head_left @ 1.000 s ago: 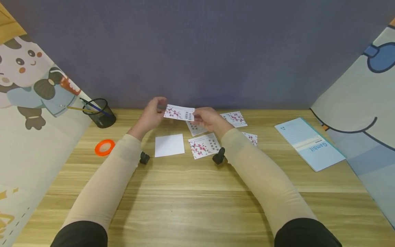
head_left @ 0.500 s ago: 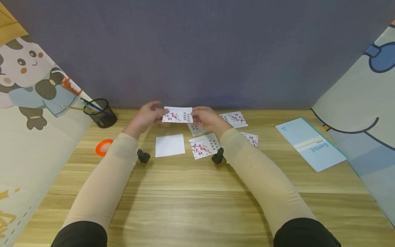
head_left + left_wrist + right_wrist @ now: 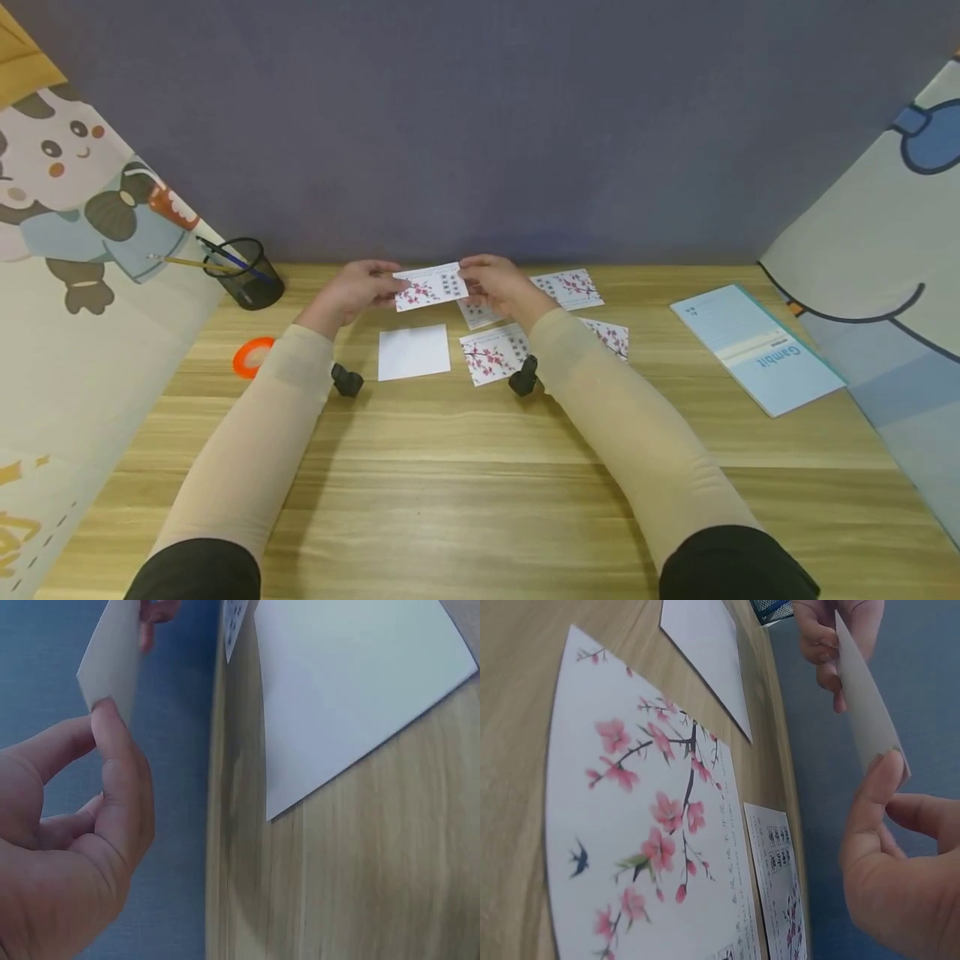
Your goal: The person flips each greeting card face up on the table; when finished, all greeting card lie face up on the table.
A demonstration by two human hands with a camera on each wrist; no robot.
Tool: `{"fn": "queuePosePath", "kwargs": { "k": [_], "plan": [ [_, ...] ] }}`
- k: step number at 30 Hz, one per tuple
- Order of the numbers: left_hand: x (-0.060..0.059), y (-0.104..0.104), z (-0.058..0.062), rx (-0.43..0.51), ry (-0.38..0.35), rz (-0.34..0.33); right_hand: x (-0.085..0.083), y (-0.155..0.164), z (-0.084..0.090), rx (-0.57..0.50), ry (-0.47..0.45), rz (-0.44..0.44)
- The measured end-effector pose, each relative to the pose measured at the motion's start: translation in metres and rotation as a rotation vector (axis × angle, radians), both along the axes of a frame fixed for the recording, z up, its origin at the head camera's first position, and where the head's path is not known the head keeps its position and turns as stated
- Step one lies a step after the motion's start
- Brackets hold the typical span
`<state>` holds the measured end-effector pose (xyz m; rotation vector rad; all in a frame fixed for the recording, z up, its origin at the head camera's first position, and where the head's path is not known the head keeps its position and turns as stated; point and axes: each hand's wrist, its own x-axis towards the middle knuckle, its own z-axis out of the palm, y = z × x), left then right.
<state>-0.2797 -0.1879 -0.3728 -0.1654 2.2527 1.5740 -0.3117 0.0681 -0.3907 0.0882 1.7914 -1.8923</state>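
Observation:
Between both hands a white card (image 3: 429, 287) printed with pink blossoms and dark characters is held up off the table, near the back wall. My left hand (image 3: 352, 293) pinches its left edge between thumb and fingers. The right hand (image 3: 501, 287) pinches the opposite edge. Both wrist views show the pale back of this card (image 3: 866, 705). Below it lies a blank white card (image 3: 414, 352). A blossom card (image 3: 495, 354) lies to the right, under the right wrist. Another card (image 3: 476, 314) is partly hidden behind the right hand.
More blossom cards (image 3: 576, 288) lie right of the right forearm, one partly covered by it. An orange tape roll (image 3: 247, 358) and a black mesh pen holder (image 3: 255, 287) stand at left. A light blue notebook (image 3: 757, 350) lies at right. A grey wall (image 3: 480, 133) closes the back.
My left hand, loose from the card's left edge a second ago, now pinches it. The held card has shifted slightly down and left and tilted, its right end higher.

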Motion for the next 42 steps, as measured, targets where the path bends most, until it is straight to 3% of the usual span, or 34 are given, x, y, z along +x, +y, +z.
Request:
{"fn": "queuePosePath", "kwargs": {
  "k": [13, 19, 25, 42],
  "plan": [
    [0.0, -0.001, -0.002, -0.025, -0.006, 0.093, 0.001, -0.013, -0.002, 0.027, -0.001, 0.014],
    [0.0, -0.003, -0.003, -0.067, -0.015, 0.113, 0.0, -0.021, -0.006, 0.218, 0.12, 0.075],
    [-0.003, -0.005, -0.009, -0.112, -0.032, 0.087, 0.002, -0.025, -0.008, 0.445, 0.266, 0.132],
    [-0.005, -0.014, -0.021, -0.259, -0.045, 0.096, 0.012, -0.042, -0.005, 0.655, 0.469, 0.264]
  ]
}}
